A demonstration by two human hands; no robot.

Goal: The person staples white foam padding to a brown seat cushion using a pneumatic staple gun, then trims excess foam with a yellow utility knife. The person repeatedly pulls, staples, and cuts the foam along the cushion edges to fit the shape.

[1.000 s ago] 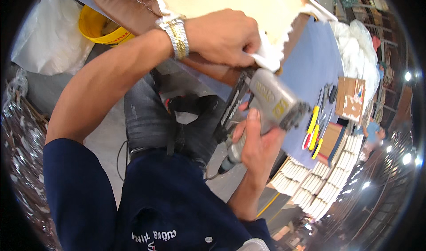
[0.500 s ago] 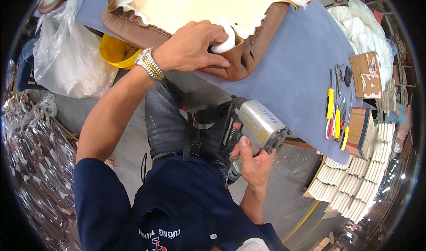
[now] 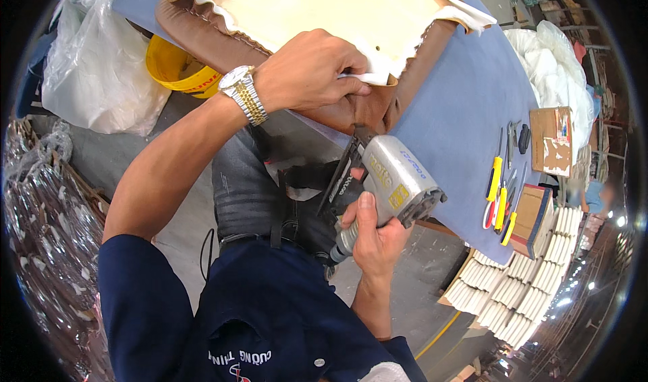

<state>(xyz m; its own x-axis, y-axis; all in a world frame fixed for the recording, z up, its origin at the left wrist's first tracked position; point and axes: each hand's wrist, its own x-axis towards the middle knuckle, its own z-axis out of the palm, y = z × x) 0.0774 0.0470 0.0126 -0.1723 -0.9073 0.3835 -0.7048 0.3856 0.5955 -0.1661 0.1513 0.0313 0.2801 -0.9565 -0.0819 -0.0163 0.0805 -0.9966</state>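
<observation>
A blue-covered workbench (image 3: 466, 112) fills the view; nearest, the right hand (image 3: 374, 237) grips a grey pneumatic staple gun (image 3: 391, 183), nose against the brown upholstered seat panel (image 3: 324, 17); the left hand (image 3: 307, 71) pinches white fabric (image 3: 368, 78) at its edge; farther right lie yellow-handled tools (image 3: 499, 193).

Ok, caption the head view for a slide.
Left hand pinches white fabric on brown seat cushion; right hand holds staple gun.

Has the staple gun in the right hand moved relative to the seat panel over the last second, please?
Yes. The staple gun had dropped away from the brown seat panel and has now come back up, with its nose at the panel's edge below the left hand.
</observation>
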